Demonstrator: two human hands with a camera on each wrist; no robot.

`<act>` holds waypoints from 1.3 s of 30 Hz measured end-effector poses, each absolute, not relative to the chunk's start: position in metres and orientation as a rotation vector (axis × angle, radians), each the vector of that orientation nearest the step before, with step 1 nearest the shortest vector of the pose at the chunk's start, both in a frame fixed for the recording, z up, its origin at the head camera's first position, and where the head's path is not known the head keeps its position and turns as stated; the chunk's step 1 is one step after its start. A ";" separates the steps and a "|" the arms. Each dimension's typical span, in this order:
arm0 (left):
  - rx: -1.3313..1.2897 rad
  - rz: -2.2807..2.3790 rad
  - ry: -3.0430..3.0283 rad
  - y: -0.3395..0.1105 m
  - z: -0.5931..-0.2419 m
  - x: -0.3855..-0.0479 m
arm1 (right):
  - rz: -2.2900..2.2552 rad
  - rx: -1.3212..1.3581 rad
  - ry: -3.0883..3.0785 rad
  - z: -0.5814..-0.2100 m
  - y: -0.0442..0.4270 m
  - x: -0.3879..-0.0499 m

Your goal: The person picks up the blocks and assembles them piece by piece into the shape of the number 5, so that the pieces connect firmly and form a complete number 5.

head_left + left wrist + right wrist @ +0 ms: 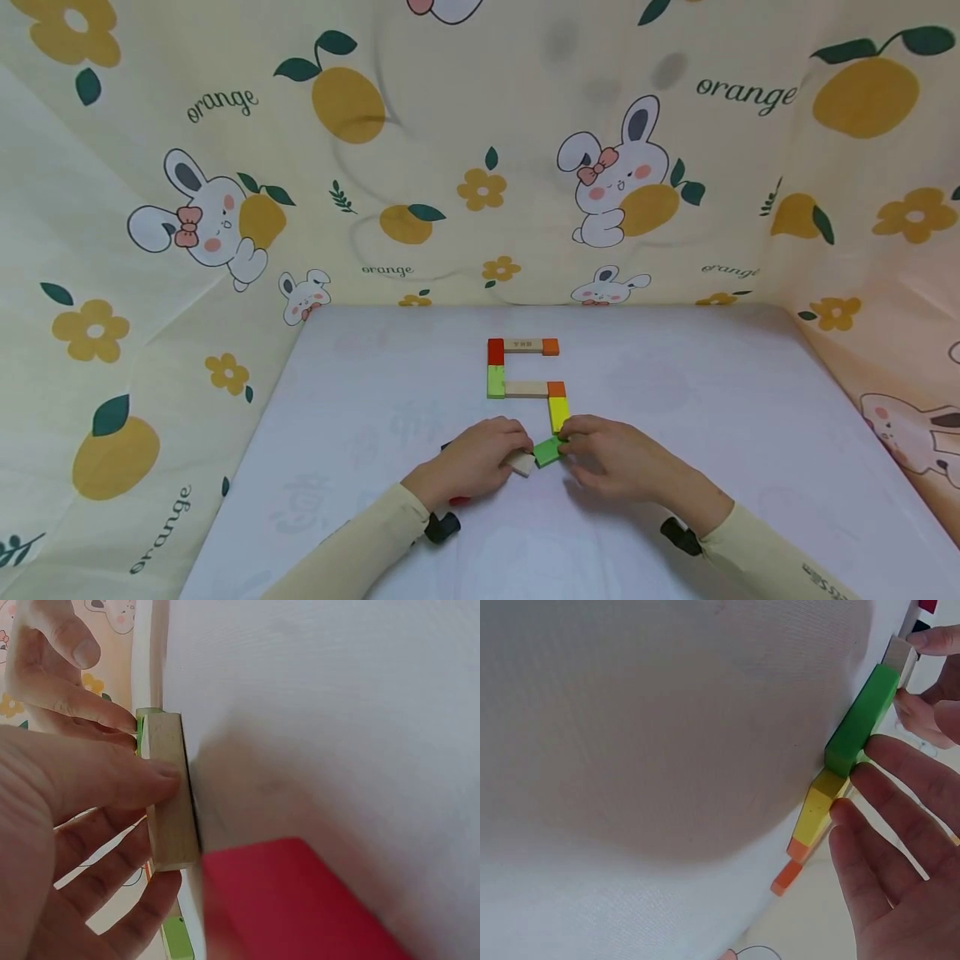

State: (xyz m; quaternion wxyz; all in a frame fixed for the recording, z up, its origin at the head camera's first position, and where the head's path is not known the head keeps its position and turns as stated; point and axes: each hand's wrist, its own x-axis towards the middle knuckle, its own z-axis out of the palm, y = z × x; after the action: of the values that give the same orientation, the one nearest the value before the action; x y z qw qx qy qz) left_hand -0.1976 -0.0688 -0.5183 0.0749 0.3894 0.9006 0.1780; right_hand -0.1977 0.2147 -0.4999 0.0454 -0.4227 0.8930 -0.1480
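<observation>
My left hand [476, 457] holds a plain wooden block [169, 802] on the white table, thumb on one face and fingers at its far side. At that block's end sits a dark green block [866, 720]. Straight fingertips of my right hand [626, 458] touch the green block in the right wrist view, near the yellow block [558, 413] that adjoins it. Above these, a row of blocks bends up through an orange block [556, 389], a wooden block [526, 389], a light green block [496, 382] and a red block [496, 351].
A printed wooden block [522, 345] and another orange block [551, 347] form the top arm of the shape. A loose red block [300, 900] lies near my left hand, partly hidden in the head view. Patterned cloth [480, 100] walls the white table [675, 358].
</observation>
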 end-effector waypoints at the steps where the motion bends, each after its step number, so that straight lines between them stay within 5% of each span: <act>1: 1.171 0.531 2.701 -0.069 -0.519 -0.198 | -0.453 -1.292 2.728 -0.500 0.215 -0.198; 31: 1.162 0.574 2.706 -0.072 -0.525 -0.199 | -0.505 -1.295 2.742 -0.501 0.212 -0.197; 39: 1.024 0.752 2.721 -0.102 -0.511 -0.201 | -0.527 -1.233 2.801 -0.496 0.209 -0.193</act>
State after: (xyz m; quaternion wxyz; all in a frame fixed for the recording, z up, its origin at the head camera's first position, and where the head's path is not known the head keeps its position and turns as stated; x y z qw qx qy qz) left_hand -0.2009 -0.1017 -0.5107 0.0695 0.3402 0.9039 0.2498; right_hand -0.1932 0.2094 -0.4957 0.0179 -0.3970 0.9018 -0.1697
